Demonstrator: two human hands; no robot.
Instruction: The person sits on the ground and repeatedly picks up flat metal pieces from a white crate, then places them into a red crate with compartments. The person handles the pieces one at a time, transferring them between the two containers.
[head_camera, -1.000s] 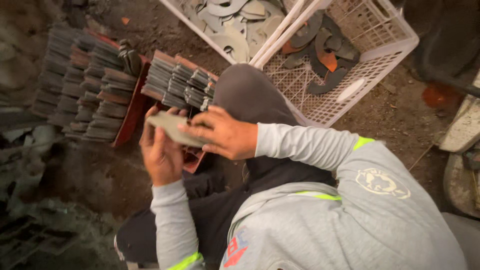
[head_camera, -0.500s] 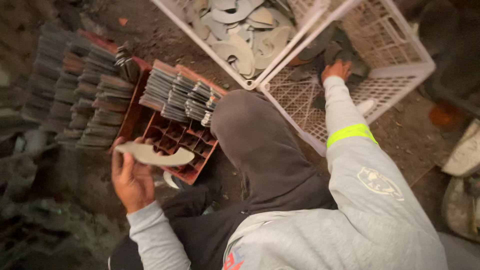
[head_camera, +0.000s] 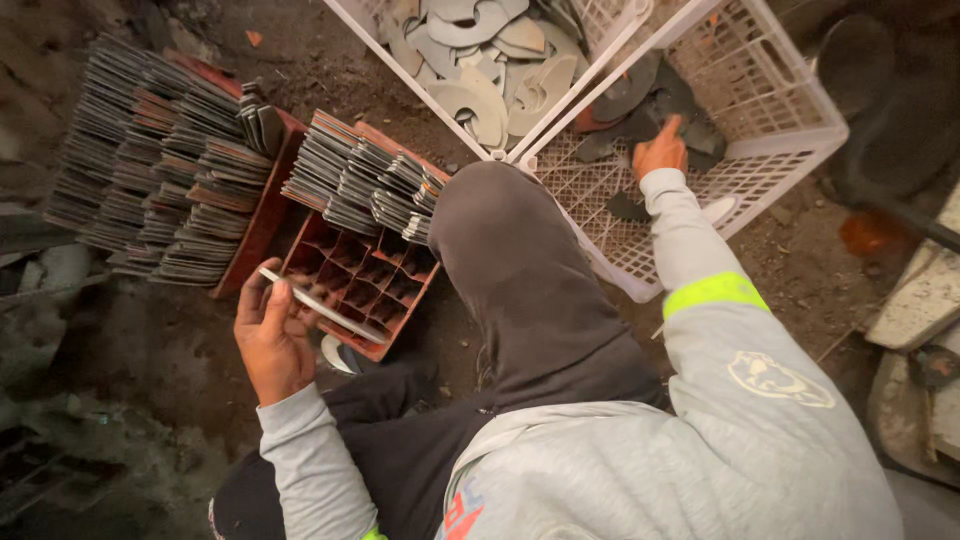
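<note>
Two white plastic baskets (head_camera: 790, 140) of curved metal blanks are set beyond a red divided crate (head_camera: 355, 290), partly filled with upright stacks. A sorting step seems under way: dark blanks (head_camera: 640, 95) are reached into by the right hand (head_camera: 660, 150), its grasp hidden. A thin, pale, crescent-shaped blank (head_camera: 320, 310) is clasped edge-on in the left hand (head_camera: 270, 340) over the crate's empty cells; careful slotting is probably called for next.

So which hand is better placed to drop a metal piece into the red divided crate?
Left, probably: the left hand holds a flat metal piece right over the red crate; the right hand is away in the white basket.
</note>
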